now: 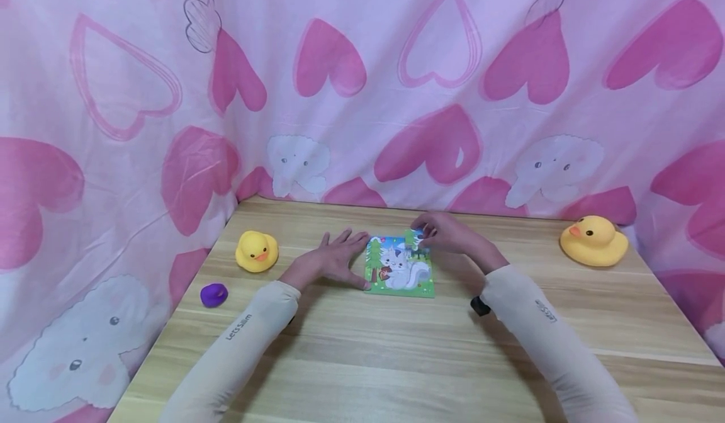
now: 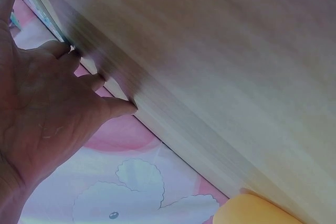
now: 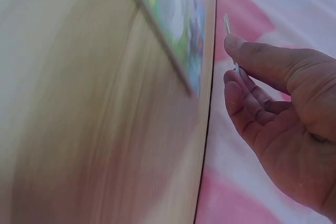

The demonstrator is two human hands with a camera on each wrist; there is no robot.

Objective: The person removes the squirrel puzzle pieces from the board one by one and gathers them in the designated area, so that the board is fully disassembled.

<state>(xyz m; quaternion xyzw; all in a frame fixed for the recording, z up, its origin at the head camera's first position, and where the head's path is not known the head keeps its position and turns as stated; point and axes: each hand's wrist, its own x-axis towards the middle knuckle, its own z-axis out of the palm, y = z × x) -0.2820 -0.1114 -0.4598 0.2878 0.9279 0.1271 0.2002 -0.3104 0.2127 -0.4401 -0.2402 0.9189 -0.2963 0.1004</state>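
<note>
A picture puzzle (image 1: 399, 278) lies flat on the table, showing a white bushy-tailed animal and green trees. My left hand (image 1: 335, 260) spreads its fingers along the puzzle's left side, thumb at the lower left corner and fingertips near the upper left. In the left wrist view the left hand (image 2: 47, 98) has its fingertips down at the tabletop. Over the puzzle's upper right corner, my right hand (image 1: 447, 233) pinches a puzzle piece (image 1: 412, 239). From the right wrist, the piece (image 3: 227, 24) appears edge-on between thumb and fingers, apart from the board.
A yellow rubber duck (image 1: 257, 252) and a small purple duck (image 1: 214, 295) sit left of the left hand. A larger yellow duck (image 1: 593, 242) stands at the far right. Behind the wooden table (image 1: 362, 360) hangs a pink heart-patterned curtain (image 1: 351, 121).
</note>
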